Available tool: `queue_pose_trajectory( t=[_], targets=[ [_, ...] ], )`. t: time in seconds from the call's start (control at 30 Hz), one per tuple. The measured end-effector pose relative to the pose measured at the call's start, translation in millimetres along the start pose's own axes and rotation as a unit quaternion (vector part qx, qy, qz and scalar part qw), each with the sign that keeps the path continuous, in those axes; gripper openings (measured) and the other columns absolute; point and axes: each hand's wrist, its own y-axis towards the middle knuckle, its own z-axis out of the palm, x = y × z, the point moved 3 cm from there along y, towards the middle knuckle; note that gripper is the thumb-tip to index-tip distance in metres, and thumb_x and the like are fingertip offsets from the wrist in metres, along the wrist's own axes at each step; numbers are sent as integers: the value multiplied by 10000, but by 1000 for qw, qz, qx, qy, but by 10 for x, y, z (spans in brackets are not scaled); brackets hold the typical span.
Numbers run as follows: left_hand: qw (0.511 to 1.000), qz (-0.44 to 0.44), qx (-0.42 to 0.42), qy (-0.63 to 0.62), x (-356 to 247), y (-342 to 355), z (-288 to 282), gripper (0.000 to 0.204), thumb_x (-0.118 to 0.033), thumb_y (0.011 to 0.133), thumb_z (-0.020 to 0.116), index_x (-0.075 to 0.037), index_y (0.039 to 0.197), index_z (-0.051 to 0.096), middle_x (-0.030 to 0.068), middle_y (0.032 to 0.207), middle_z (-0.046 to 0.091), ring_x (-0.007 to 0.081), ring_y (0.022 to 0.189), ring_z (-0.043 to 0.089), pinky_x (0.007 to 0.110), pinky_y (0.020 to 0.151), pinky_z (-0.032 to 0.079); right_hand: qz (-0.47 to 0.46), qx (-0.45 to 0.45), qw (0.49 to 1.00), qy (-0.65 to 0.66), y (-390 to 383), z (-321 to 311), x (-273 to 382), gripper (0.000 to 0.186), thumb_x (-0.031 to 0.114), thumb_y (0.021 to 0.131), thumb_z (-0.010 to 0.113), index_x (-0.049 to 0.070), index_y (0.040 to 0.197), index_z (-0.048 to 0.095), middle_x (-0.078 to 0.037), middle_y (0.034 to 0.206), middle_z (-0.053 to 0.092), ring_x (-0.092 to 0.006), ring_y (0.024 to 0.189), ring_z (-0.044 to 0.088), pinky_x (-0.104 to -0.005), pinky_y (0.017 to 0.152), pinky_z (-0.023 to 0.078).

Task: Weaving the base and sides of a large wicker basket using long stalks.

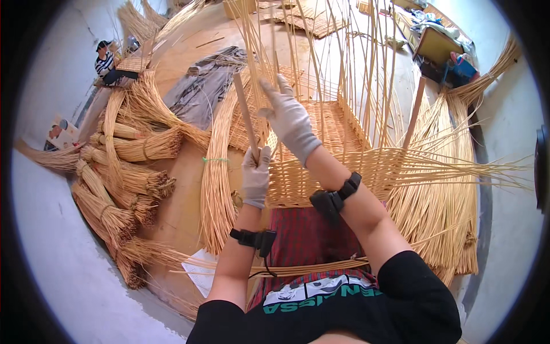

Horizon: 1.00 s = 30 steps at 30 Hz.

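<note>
In front of me stands a half-woven wicker basket (329, 178), with tall thin rods (375, 69) rising from its walls. My left hand (256, 178), in a pale glove, is closed at the basket's near left corner, around the foot of a wooden corner stick (245, 112). My right hand (291, 119), also gloved, is raised over the left wall with its fingers stretched and apart, beside the upright rods there. Whether its fingertips touch a rod is hard to make out. A second wooden stick (415, 112) stands at the near right corner.
Tied wicker bundles (140, 146) are piled at left; loose rods (447, 212) spread at right, some jutting from the basket wall. A long bundle (216, 189) lies beside my left arm. Red checked cloth (298, 241) covers my lap. Another person (109, 63) sits far left.
</note>
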Motion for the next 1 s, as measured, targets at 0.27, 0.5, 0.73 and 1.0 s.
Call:
queue_pose_trajectory(
  t=[0.27,0.5,0.73,1.0],
  targets=[
    [988,107,-55,95,-14,23,-1,254,-7,953,680,-62,1135,513,30,965,553,106,847,533,273,753,512,14,-64,811,581,-1698,-469,-1137,324,12,1055,468,66,1374,483,-100,1024,735,-198,861,737,-328,676,593],
    [920,-16,149,362,-417,-215,546,387,-320,1032,610,-48,1304,562,208,959,706,316,902,714,388,786,567,291,-98,843,441,-1674,-812,-1083,175,59,1019,595,55,1193,611,-140,1107,724,-188,935,732,-286,700,587],
    [937,-23,123,327,-229,-198,750,428,-452,1015,609,-29,1044,667,181,765,675,357,792,695,433,712,519,-57,-82,995,-23,-453,-870,-614,539,-15,989,523,71,1514,436,-177,1424,586,-274,1151,681,-396,859,586],
    [861,327,78,383,-656,-619,993,685,-187,882,733,-244,1510,467,132,1231,636,321,1080,667,403,839,561,172,-133,956,196,-1430,-1208,-1391,458,-6,1005,509,22,1459,454,-140,1327,627,-193,1052,678,-342,837,559]
  ],
)
